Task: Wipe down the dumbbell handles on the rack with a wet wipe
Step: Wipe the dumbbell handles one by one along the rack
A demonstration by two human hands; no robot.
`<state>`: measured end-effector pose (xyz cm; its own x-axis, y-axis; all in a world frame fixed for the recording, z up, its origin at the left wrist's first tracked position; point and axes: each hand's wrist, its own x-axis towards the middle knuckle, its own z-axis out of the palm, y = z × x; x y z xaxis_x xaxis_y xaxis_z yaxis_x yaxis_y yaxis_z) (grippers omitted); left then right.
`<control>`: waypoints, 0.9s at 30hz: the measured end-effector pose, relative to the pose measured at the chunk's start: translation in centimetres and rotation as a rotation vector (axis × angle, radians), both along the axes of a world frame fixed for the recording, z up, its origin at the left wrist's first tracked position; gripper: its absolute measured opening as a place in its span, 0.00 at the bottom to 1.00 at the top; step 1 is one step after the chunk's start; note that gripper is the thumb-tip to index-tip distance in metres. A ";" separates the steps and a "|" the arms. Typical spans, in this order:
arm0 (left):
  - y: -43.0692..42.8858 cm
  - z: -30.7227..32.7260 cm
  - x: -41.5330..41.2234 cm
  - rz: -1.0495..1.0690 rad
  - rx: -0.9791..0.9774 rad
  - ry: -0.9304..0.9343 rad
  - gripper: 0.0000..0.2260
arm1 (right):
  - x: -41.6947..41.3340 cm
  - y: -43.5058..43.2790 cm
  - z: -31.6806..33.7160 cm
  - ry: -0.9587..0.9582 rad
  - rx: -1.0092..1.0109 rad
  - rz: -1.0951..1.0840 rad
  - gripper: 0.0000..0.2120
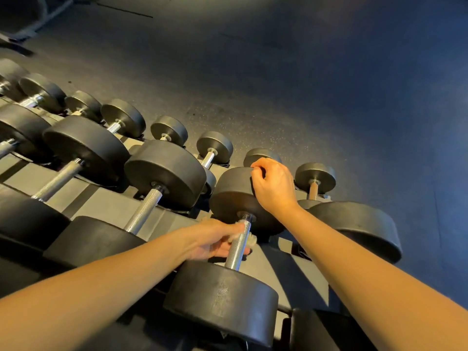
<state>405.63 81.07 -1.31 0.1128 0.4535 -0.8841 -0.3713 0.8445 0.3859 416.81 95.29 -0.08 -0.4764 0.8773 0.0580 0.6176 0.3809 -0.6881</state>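
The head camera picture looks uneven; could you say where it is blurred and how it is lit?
Head view: the left hand and crumpled white wet wipe on the knurled chrome dumbbell handle are motion-blurred; the dark floor shades blue rightward.

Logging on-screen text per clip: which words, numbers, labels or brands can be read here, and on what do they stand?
No readable text anywhere.
Every dumbbell head: plain dark rubber, no weight number visible.
The rack: no label visible.
The wet wipe: blurred, no print discernible.
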 end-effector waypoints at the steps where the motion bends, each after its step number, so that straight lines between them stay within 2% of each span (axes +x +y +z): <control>1: -0.3 0.3 0.0 -0.124 -0.006 0.090 0.19 | 0.0 0.0 0.0 -0.005 -0.001 -0.001 0.12; 3: -0.2 0.5 0.2 -0.342 -0.012 0.311 0.22 | 0.0 0.1 -0.1 -0.011 -0.003 -0.004 0.12; 4: 0.0 0.4 0.2 -0.382 -0.012 0.405 0.22 | 0.0 0.1 -0.2 -0.010 -0.005 -0.002 0.12; 6: 0.9 0.3 0.5 -0.314 0.017 0.508 0.21 | 0.1 0.0 -0.2 -0.002 -0.006 0.006 0.12; 8: 1.9 0.1 1.0 -0.116 0.078 0.506 0.18 | 0.1 0.1 -0.3 0.014 -0.005 0.010 0.11; 11: 2.3 -0.4 1.1 0.096 0.122 0.450 0.12 | 0.1 0.1 -0.4 0.025 0.004 -0.001 0.11; 13: 2.0 -0.7 0.8 0.138 0.104 0.303 0.11 | 0.1 0.2 -0.4 0.020 0.004 0.004 0.11; 17: 0.7 -0.7 0.0 0.191 0.020 -0.048 0.16 | 0.2 0.2 -0.4 0.015 -0.003 0.011 0.11; 20: 0.0 -0.8 0.0 0.153 -0.042 -0.136 0.15 | 0.1 0.2 -0.3 0.012 -0.012 0.015 0.11; 22: -0.1 -0.2 0.2 -0.014 -0.100 -0.030 0.11 | 0.1 0.2 -0.3 0.009 -0.016 0.014 0.11; 24: 0.2 0.4 0.5 -0.153 -0.094 0.196 0.10 | 0.1 0.2 -0.2 0.015 -0.015 0.016 0.11; 27: 0.6 0.3 0.1 -0.003 0.091 0.564 0.11 | 0.1 0.2 -0.1 0.018 -0.012 0.022 0.12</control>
